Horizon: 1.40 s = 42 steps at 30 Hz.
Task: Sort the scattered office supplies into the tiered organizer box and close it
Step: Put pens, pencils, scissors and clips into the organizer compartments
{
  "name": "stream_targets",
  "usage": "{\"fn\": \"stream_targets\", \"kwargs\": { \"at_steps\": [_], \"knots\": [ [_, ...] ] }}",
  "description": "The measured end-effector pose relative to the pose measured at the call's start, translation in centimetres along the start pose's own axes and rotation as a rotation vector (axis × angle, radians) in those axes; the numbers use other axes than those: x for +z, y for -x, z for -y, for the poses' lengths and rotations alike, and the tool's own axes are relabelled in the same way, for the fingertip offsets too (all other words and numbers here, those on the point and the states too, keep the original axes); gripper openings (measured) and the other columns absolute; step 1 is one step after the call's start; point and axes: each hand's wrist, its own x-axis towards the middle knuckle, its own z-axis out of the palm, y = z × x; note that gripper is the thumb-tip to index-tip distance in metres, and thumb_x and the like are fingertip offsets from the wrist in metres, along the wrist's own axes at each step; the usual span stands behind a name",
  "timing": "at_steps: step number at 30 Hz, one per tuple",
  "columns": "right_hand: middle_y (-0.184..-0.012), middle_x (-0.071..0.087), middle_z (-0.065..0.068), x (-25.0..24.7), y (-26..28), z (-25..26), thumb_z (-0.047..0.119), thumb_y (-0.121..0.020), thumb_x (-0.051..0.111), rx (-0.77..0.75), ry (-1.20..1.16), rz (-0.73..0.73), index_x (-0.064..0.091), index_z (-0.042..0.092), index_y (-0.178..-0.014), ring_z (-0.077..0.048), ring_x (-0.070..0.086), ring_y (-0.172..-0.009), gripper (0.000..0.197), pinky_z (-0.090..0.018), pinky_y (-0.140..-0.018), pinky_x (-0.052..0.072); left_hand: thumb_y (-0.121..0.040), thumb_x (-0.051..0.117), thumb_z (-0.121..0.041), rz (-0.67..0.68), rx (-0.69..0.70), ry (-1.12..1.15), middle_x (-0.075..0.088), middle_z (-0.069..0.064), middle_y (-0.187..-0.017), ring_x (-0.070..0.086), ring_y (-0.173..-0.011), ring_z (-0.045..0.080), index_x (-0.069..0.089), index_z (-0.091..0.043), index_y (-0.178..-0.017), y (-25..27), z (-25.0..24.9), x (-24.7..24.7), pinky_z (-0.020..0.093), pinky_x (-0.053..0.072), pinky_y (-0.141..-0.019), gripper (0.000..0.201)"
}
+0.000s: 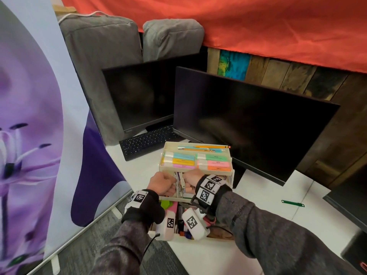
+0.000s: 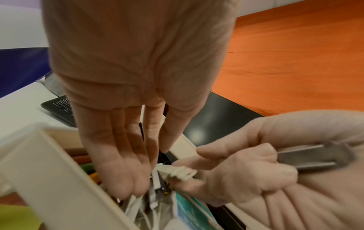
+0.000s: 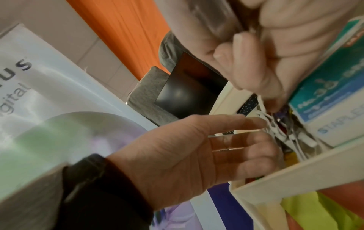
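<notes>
The cream tiered organizer box stands open on the white desk, with pens in its top tier and highlighters in the second. Both hands reach into the third tier. My left hand has straight fingers that press down on loose white cords in a compartment. My right hand pinches a small white cord bundle between thumb and forefinger. A grey metal piece also lies in its palm. A teal staples box stands beside the cords.
Two dark monitors and a black keyboard stand right behind the box. A green strip lies on the desk to the right. A purple flower banner stands at the left. Sticky notes fill the bottom tier.
</notes>
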Motion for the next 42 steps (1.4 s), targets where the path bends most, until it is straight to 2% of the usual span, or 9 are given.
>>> {"fn": "stream_targets", "kwargs": {
  "at_steps": [4, 8, 12, 18, 23, 28, 33, 37, 42],
  "knots": [
    [-0.063, 0.039, -0.001, -0.6, 0.7, -0.4, 0.005, -0.093, 0.039, -0.05, 0.012, 0.063, 0.043, 0.016, -0.069, -0.011, 0.039, -0.052, 0.027, -0.012, -0.029, 0.035, -0.093, 0.051, -0.007, 0.018, -0.001, -0.005, 0.059, 0.008, -0.065, 0.058, -0.049, 0.017, 0.06, -0.007, -0.085, 0.3, 0.0, 0.1, 0.024, 0.052, -0.05, 0.012],
    [-0.069, 0.045, -0.002, -0.8, 1.6, -0.5, 0.011, -0.095, 0.042, -0.093, -0.034, 0.043, 0.057, 0.004, -0.11, -0.011, 0.036, -0.05, 0.022, -0.011, -0.026, 0.029, -0.092, 0.05, -0.006, 0.001, 0.006, 0.008, 0.058, 0.009, -0.064, 0.057, -0.051, 0.019, 0.059, -0.007, -0.084, 0.5, 0.1, 0.0, 0.026, 0.051, -0.052, 0.012],
    [-0.059, 0.038, -0.004, -0.4, 2.1, 0.7, 0.005, -0.092, 0.042, -0.052, -0.114, 0.075, 0.054, 0.008, -0.088, -0.013, 0.033, -0.045, 0.012, -0.018, -0.038, 0.025, -0.091, 0.052, -0.01, -0.052, 0.032, -0.016, 0.064, 0.009, -0.068, 0.06, -0.055, 0.019, 0.062, -0.009, -0.08, 0.7, 0.7, -0.9, 0.027, 0.055, -0.057, 0.015],
    [-0.075, 0.048, -0.008, 1.5, 1.8, 1.1, -0.007, -0.088, 0.035, -0.214, 0.089, 0.052, 0.053, 0.011, -0.116, -0.02, 0.047, -0.056, 0.038, -0.027, -0.049, 0.036, -0.093, 0.054, -0.013, -0.081, 0.033, 0.023, 0.059, 0.008, -0.062, 0.055, -0.049, 0.018, 0.062, -0.005, -0.083, 1.3, 1.7, -1.5, 0.027, 0.053, -0.054, 0.015],
    [-0.122, 0.054, -0.01, 1.4, 1.9, -1.0, -0.005, -0.084, 0.04, -0.397, 0.196, -0.059, 0.057, 0.014, -0.119, -0.019, 0.051, -0.095, 0.043, -0.024, -0.077, 0.042, -0.093, 0.052, -0.012, -0.063, 0.038, 0.002, 0.061, 0.008, -0.066, 0.06, -0.051, 0.016, 0.059, -0.007, -0.084, 1.6, 1.0, -0.6, 0.022, 0.054, -0.049, 0.013],
    [-0.125, 0.053, -0.008, -2.2, 3.9, -3.5, -0.01, -0.086, 0.037, -0.473, 0.02, -0.041, 0.061, 0.02, -0.104, -0.018, 0.056, -0.101, 0.042, -0.031, -0.084, 0.053, -0.09, 0.058, -0.014, -0.098, 0.054, -0.092, 0.061, 0.008, -0.064, 0.058, -0.047, 0.018, 0.056, -0.009, -0.084, 0.8, 0.6, 0.7, 0.025, 0.052, -0.046, 0.008],
    [-0.092, 0.06, -0.006, -12.2, 4.5, -8.4, 0.004, -0.092, 0.045, -0.546, -0.091, -0.482, 0.055, 0.029, -0.081, -0.019, 0.063, -0.076, 0.029, -0.021, -0.053, 0.048, -0.081, 0.069, -0.026, -0.173, 0.05, -0.215, 0.068, 0.013, -0.077, 0.066, -0.06, 0.026, 0.055, -0.018, -0.079, 0.2, 0.2, 2.0, 0.042, 0.059, -0.073, 0.016],
    [-0.102, 0.054, -0.018, -21.2, 1.9, -14.8, 0.001, -0.087, 0.047, -0.301, 0.145, -0.846, 0.054, 0.015, -0.092, -0.032, 0.055, -0.081, 0.016, -0.033, -0.073, 0.044, -0.071, 0.078, -0.027, -0.205, 0.037, -0.287, 0.071, 0.012, -0.086, 0.07, -0.075, 0.03, 0.05, -0.024, -0.079, 0.5, 0.2, 2.6, 0.044, 0.058, -0.077, 0.029],
    [-0.136, 0.039, -0.017, -26.4, -1.0, -19.4, 0.007, -0.091, 0.042, 0.104, 0.71, -0.536, 0.046, 0.007, -0.13, -0.035, 0.042, -0.125, 0.04, -0.033, -0.107, 0.034, -0.073, 0.076, -0.011, -0.3, 0.031, -0.249, 0.07, 0.014, -0.086, 0.069, -0.075, 0.031, 0.053, -0.019, -0.077, 1.2, -0.1, 2.8, 0.045, 0.058, -0.078, 0.025]
  ]
}}
